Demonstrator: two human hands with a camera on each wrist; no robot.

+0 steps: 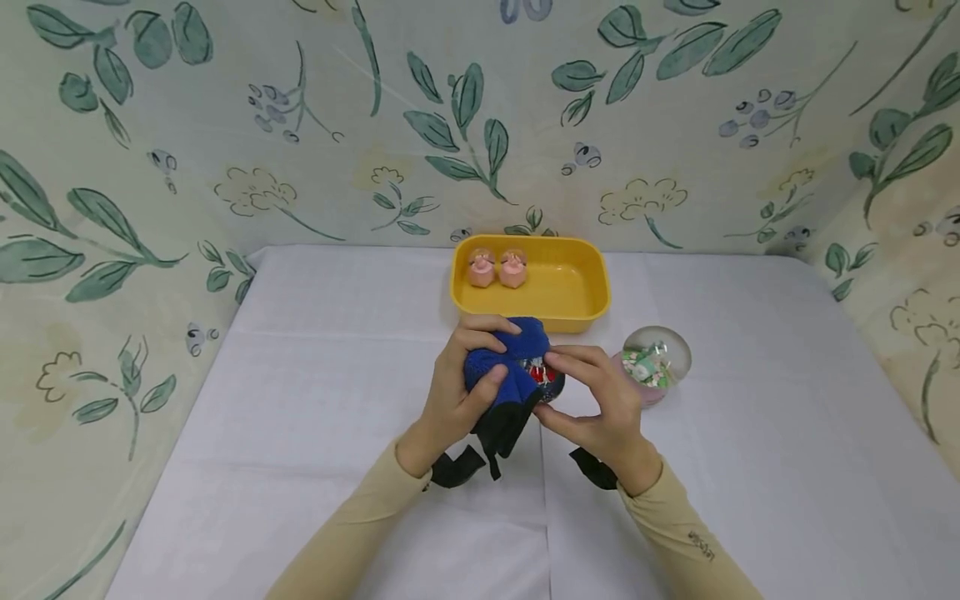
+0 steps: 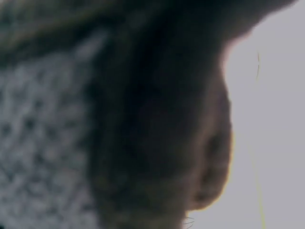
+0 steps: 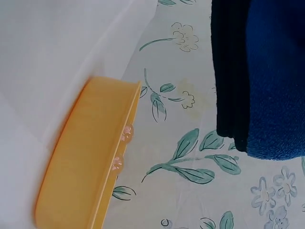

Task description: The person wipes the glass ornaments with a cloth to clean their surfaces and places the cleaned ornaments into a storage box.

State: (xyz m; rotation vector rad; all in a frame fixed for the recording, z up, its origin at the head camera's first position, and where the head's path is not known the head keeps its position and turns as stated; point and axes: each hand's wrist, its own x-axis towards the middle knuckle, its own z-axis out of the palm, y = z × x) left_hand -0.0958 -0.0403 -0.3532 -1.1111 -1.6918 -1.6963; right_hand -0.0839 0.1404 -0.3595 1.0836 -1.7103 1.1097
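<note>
A: Step now?
B: Globe (image 1: 542, 373) prob. being wiped; blue cloth (image 1: 514, 383) gripped by L hand (image 1: 455, 385), globe pinched by R hand (image 1: 609, 407), both nr yellow tray (image 1: 573, 287).
A: Next?
B: Globe turned, prob.; firm pinch needed.

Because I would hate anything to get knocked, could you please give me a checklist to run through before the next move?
1. Blue cloth held: ok, left fingers grip it.
2. Glossy ball with red inside held: ok, right fingers pinch it.
3. Glossy ball undamaged: cannot tell, cloth and fingers hide part of it.
4. Room in yellow tray: ok, two pink ornaments at left, bare space at right.
5. Pink-based snow globe well away from right hand: not ok, it sits close beside.
</note>
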